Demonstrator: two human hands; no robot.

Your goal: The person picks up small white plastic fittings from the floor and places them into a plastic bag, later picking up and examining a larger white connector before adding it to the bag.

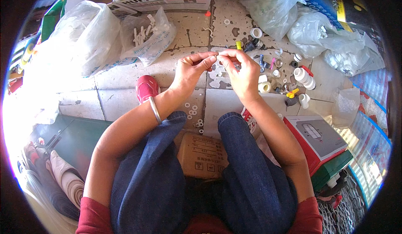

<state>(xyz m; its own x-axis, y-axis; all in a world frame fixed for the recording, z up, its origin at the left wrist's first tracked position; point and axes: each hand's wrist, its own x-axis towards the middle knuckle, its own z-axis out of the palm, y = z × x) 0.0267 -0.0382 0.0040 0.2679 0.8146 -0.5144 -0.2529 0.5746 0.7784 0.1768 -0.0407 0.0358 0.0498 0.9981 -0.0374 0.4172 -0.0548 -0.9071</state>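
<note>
My left hand (192,69) and my right hand (240,72) meet fingertip to fingertip above the tiled floor. Between their thumbs and forefingers is a tiny part (216,55), too small and covered to identify. To the right of my right hand lie loose plastic pipe fittings: a cream fitting (264,87), a white union fitting (304,77) beside a red handle, and a black valve with a yellow handle (292,93). Several small white ring washers (189,112) lie on the tiles between my feet. Beyond my hands stand a yellow piece (238,45) and a white ring (256,33).
Clear plastic bags, one with white pieces (146,34), stand at the left; more bags (273,9) lie at the upper right. Open cardboard boxes (166,3) are at the top. A brown carton (204,155) sits between my legs, a red-and-grey box (317,138) by my right arm.
</note>
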